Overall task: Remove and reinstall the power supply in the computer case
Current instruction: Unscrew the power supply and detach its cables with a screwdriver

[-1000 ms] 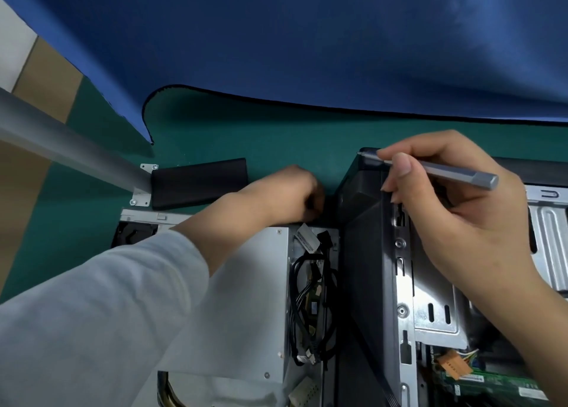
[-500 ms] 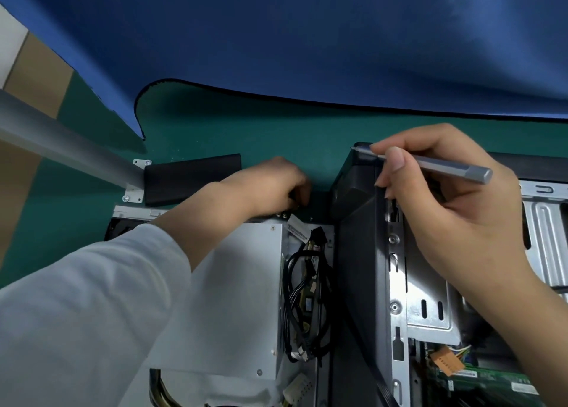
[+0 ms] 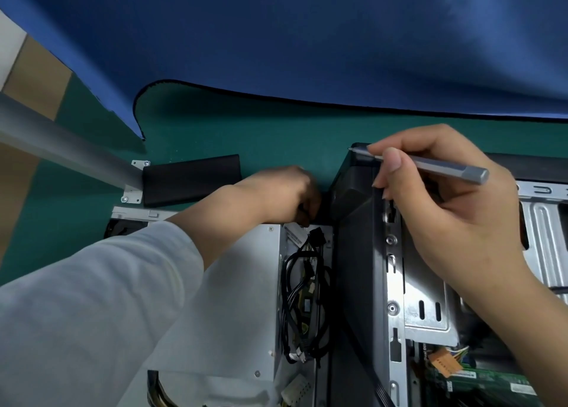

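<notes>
A big blue cloth fills the top of the view. Under it lies a green mat. The black computer case lies open on the mat, at the right. Its metal frame has holes and studs in it, and a green board shows low inside.

The power supply is a grey metal box. It sits just beside the case, on the left side, touching the black wall. A bunch of black cables is tucked between the box and the case wall. A black block lies on the mat further back.

The left hand, in a white sleeve, reaches over the box to its far corner. The fingers curl down there, but I cannot tell what they grip.

The right hand rests on the case. It pinches a grey screwdriver, with its thin end at the case's top corner.
</notes>
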A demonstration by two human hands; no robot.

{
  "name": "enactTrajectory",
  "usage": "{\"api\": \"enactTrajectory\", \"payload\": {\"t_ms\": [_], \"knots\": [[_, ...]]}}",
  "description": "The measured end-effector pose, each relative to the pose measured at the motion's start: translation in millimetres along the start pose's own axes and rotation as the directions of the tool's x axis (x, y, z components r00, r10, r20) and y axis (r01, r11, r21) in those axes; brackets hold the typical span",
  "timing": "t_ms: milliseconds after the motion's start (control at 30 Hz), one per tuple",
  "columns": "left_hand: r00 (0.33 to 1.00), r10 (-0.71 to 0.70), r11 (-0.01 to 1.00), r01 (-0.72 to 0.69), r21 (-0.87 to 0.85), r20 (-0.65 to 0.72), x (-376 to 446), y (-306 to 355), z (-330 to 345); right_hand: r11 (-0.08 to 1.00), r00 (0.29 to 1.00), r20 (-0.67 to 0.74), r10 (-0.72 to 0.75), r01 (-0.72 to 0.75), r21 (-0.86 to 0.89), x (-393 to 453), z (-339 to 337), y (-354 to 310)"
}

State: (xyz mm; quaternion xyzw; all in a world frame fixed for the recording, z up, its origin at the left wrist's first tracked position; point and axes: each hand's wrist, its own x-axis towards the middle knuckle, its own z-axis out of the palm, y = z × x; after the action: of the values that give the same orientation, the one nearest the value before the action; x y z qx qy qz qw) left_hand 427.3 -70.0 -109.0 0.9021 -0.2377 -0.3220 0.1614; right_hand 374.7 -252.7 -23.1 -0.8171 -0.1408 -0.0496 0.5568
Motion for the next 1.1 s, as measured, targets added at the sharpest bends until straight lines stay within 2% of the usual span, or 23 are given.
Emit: {"api": "enactTrajectory", "payload": {"t_ms": [133,300,367,467,500,600,733,800,933,1100], "knots": [[0.997,-0.041,0.997,0.038,-0.064,-0.058,-6.8,1.0,-2.3,1.0,1.0,-0.002,-0.007,0.007,0.015,-0.2,0.1,0.7],[0.959,-0.125,0.941,0.032,-0.338,-0.256,-31.3,8.1,-13.2,0.995,0.999,0.029,0.023,-0.026,0.101,-2.8,-2.7,-3.1],[0.936,-0.179,0.886,0.02,-0.463,-0.302,-42.0,13.3,-14.4,0.991,0.998,0.057,0.03,-0.037,0.128,-6.4,-5.6,-7.8],[0.897,-0.243,0.743,-0.072,-0.665,-0.368,-60.6,29.7,-13.2,0.985,0.995,0.094,0.035,-0.05,0.166,-18.8,-15.6,-15.8],[0.876,-0.25,0.726,-0.112,-0.679,-0.412,-68.4,37.4,-12.4,0.983,0.993,0.108,0.04,-0.059,0.176,-24.9,-20.7,-18.4],[0.788,-0.241,0.756,-0.214,-0.619,-0.567,-96.3,68.7,-6.6,0.972,0.99,0.132,0.05,-0.078,0.222,-47.8,-38.4,-26.7],[0.674,-0.225,0.783,-0.304,-0.543,-0.703,-131.8,127.7,10.2,0.919,0.993,0.094,0.067,-0.098,0.382,-81.0,-64.4,-38.7],[0.632,-0.2,0.784,-0.354,-0.509,-0.748,-146.1,162.7,19.7,0.856,0.992,0.093,0.087,-0.122,0.502,-99.0,-80.0,-45.2],[0.614,-0.176,0.722,-0.451,-0.525,-0.77,-163.6,222.6,41.7,0.715,0.982,0.121,0.149,-0.191,0.672,-138.9,-113.9,-58.3],[0.612,-0.202,0.608,-0.534,-0.587,-0.765,-167.8,271.5,70.4,0.605,0.97,0.149,0.191,-0.236,0.76,-183.4,-147.9,-69.0]]}}
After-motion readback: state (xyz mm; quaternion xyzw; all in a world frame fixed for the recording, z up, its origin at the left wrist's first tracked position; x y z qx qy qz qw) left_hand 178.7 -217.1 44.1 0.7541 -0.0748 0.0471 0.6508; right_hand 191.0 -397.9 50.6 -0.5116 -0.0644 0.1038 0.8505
